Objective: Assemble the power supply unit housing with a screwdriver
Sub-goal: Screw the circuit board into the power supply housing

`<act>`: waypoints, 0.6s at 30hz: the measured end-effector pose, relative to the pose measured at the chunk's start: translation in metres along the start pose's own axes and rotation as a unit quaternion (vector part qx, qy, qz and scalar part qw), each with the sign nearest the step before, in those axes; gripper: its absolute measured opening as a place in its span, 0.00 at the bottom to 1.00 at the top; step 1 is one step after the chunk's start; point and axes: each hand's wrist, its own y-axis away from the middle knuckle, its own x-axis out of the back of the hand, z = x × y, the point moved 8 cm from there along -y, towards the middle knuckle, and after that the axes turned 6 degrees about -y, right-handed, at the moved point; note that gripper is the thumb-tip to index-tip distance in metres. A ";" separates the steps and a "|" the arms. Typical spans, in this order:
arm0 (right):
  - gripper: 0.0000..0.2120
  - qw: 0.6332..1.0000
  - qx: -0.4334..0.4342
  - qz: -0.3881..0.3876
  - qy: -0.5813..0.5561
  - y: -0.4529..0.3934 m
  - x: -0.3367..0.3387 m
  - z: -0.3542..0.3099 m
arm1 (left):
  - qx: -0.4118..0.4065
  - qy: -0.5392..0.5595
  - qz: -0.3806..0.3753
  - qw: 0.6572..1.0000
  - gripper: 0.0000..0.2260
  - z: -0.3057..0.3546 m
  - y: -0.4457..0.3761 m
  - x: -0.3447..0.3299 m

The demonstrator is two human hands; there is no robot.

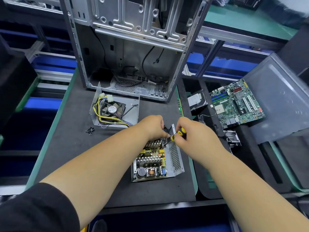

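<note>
On the dark foam mat (70, 148), near the front edge of the bench, sits the open power supply base (156, 163): a shallow grey sheet-metal tray with a perforated side wall, circuit board inside, finned heat sinks, copper coils, a round capacitor. The right hand (192, 136) is wrapped round the yellow-and-black screwdriver (177, 133), fingers curled tight on the handle, shaft angled down into the tray's far corner. The left hand (154, 127) is at that same corner, fingers curled down and pinching something small and dark; I can't tell exactly what.

Step looks like driving or seating a screw at the far end of the board, before the cover goes on. The tip is hidden by the fingers, so engagement can't be confirmed. Next move likely needs the tip kept square in the screw head, left hand steadying, then a turn.

The cover (115, 111), a bent thin metal sheet, lies apart beyond the hands, with a black fan (113, 108) and yellow wire bundle resting in it. A small heap of black screws (90, 130) sits on the mat left of it. Behind stands a bare steel computer case (133, 47). A green motherboard (237, 102) lies off to the right.
</note>
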 end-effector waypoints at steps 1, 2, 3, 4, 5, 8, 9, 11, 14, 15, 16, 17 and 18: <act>0.06 1.000 0.000 0.000 0.001 0.000 0.000 0.000 | -0.001 0.000 -0.001 1.000 0.17 0.000 0.000 0.000; 0.06 1.000 0.001 0.000 0.002 0.000 0.001 0.000 | -0.001 0.000 -0.001 1.000 0.17 0.000 0.000 0.000; 0.06 1.000 0.002 0.001 0.002 0.000 0.001 -0.001 | -0.001 -0.001 -0.002 1.000 0.17 0.001 0.000 0.000; 0.06 1.000 0.005 0.002 0.002 0.000 0.002 -0.001 | 0.000 -0.001 -0.002 1.000 0.17 0.001 0.001 0.001; 0.06 1.000 0.008 0.003 0.002 0.000 0.002 -0.002 | 0.001 -0.001 -0.002 1.000 0.17 0.001 0.001 0.001; 0.06 1.000 0.012 0.008 0.002 0.000 0.003 -0.004 | 0.004 -0.002 -0.002 1.000 0.16 0.001 0.002 0.002; 0.06 1.000 0.012 0.009 0.003 0.000 0.004 -0.004 | 0.006 -0.003 -0.001 1.000 0.16 0.000 0.003 0.002; 0.06 1.000 0.010 0.011 0.004 0.000 0.004 -0.004 | 0.015 -0.003 0.004 1.000 0.17 -0.001 0.003 0.003; 0.06 1.000 0.009 0.014 0.003 0.000 0.005 -0.003 | 0.024 0.012 0.005 1.000 0.20 -0.003 0.003 0.003; 0.06 1.000 0.009 0.013 0.002 0.000 0.005 -0.003 | 0.023 0.015 0.003 1.000 0.20 -0.004 0.003 0.003; 0.06 1.000 0.010 0.013 0.002 0.000 0.005 -0.003 | 0.020 0.017 -0.001 1.000 0.21 -0.003 0.003 0.002; 0.07 1.000 0.011 0.013 0.002 0.000 0.005 -0.003 | 0.015 0.017 -0.004 1.000 0.22 -0.002 0.003 0.002; 0.07 1.000 0.012 0.013 0.003 0.000 0.005 -0.003 | 0.008 0.012 -0.005 1.000 0.21 -0.001 0.003 0.002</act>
